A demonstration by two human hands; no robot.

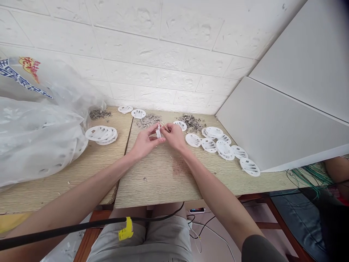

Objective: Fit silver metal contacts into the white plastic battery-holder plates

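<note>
Between the thumb and fingers of my left hand (145, 142) a white plastic disc (158, 131) is tilted nearly edge-on above the wooden table. My right hand (174, 136) is closed around a thin tan stick-like tool (164, 126), its tip close to the disc; the exact kind is unclear. Just behind my hands lies a spread of tiny metal pieces (148, 120). A darker heap of small metal parts (192, 122) sits beyond my right hand, with a slotted white disc (180, 126) partly hidden at its edge.
Several slotted white discs (225, 148) lie scattered at the right, and a small stack (102, 134) stands left. A large clear plastic bag (40, 138) fills the left side. Grey panels (289, 120) bound the right, near green wires (311, 176). A black cable (68, 228) crosses in front.
</note>
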